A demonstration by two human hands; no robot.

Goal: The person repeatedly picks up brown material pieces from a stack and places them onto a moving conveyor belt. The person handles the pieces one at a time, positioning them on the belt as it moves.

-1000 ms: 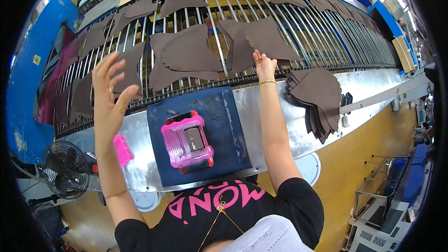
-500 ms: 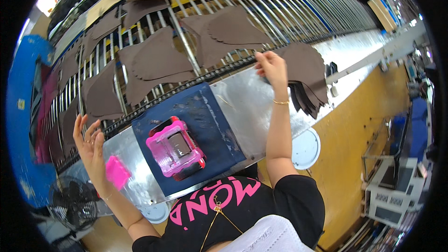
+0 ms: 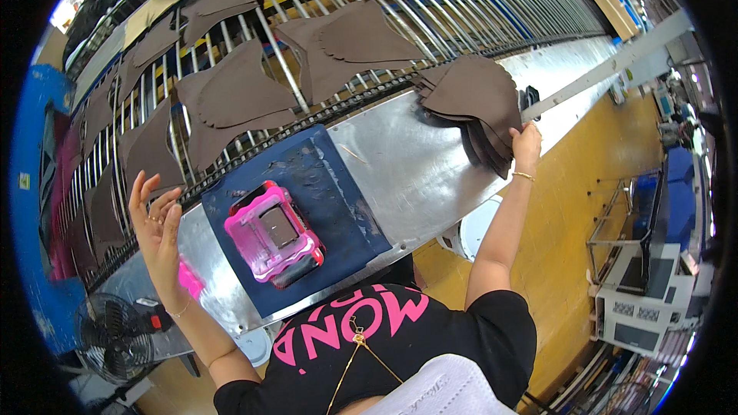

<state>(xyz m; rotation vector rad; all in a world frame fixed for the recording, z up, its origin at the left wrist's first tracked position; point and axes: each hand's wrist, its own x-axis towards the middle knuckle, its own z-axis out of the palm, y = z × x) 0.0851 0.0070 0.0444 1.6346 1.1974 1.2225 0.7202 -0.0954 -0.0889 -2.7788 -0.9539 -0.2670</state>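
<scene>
A stack of dark brown cut pieces (image 3: 478, 100), flat and leather-like with rounded edges, lies on the metal ledge at the right. My right hand (image 3: 526, 147) is at the stack's right edge, fingers bent and closed on the edge of a piece; how many pieces it grips is hidden. Raised over the left end of the ledge, my left hand (image 3: 159, 234) is empty, its fingers spread and curving upward. Between my hands a pink frame-like tool (image 3: 265, 242) with a clear pink plate and red-black sides sits on a dark blue mat (image 3: 338, 223).
Behind the metal ledge (image 3: 384, 146) runs a conveyor of metal bars (image 3: 430, 15) carrying several brown pieces (image 3: 238, 96). A pink pad (image 3: 189, 278) lies partly behind my left forearm. A black fan (image 3: 115, 334) stands lower left; a pale bar (image 3: 607, 69) slants at the right.
My right hand has moved right and toward me, from the stack's left side to its right edge. My left hand stays raised and open. The view has shifted slightly.
</scene>
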